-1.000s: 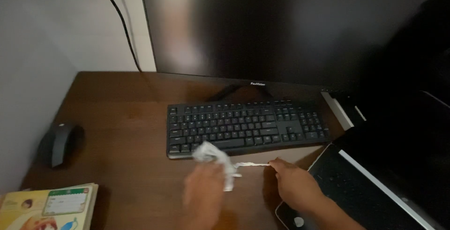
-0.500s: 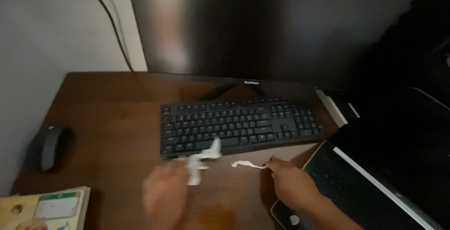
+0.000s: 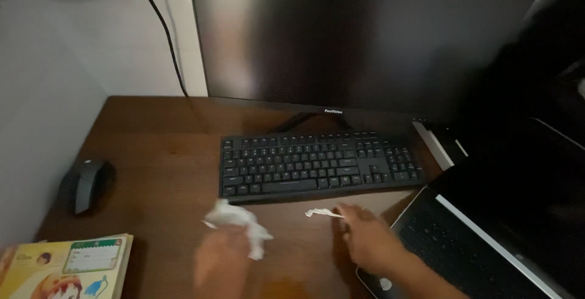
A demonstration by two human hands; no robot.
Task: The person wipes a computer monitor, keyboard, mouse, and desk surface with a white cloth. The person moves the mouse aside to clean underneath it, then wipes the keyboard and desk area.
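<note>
My left hand [image 3: 220, 263] is blurred low on the brown desk [image 3: 158, 153] and grips a crumpled white tissue [image 3: 234, 221], pressed to the desk surface just in front of the black keyboard [image 3: 320, 163]. My right hand [image 3: 365, 238] rests on the desk to the right, its fingertips pinching one end of a small twisted white paper scrap [image 3: 322, 213] that lies flat below the keyboard's front edge.
A large dark monitor [image 3: 365, 37] stands behind the keyboard. A dark mouse [image 3: 88, 184] sits at the desk's left edge, a colourful book [image 3: 67, 268] at the bottom left, an open laptop [image 3: 487, 238] at the right. A black cable [image 3: 161, 24] runs down the wall.
My left hand has swept the tissue leftward across the desk and slightly back right. My right hand stays on the paper scrap, almost unmoved.
</note>
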